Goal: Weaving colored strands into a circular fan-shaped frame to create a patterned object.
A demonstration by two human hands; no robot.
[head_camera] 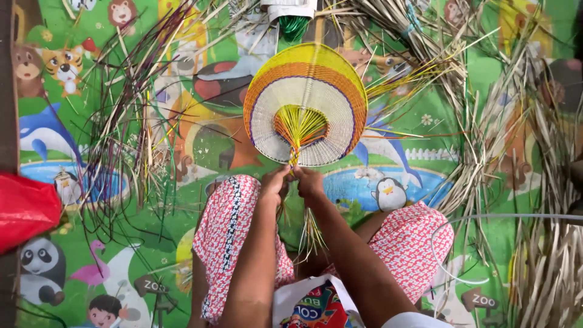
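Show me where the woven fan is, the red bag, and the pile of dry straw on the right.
woven fan [306,91], head view, on its cream woven band.
red bag [24,209], head view, on the middle of its red surface at the left edge.
pile of dry straw [549,279], head view, on the pale strands at lower right.

One woven fan [305,103] is seen above the fingers [290,177]; two hands, one red bag [27,209], one mat [152,255].

Round woven fan [306,103] showing yellow, orange and cream bands with a thin purple line, green cartoon-animal mat [79,152] lying underneath, red-and-white patterned trousers [228,225], red bag [24,209], tan dried strips [522,152]
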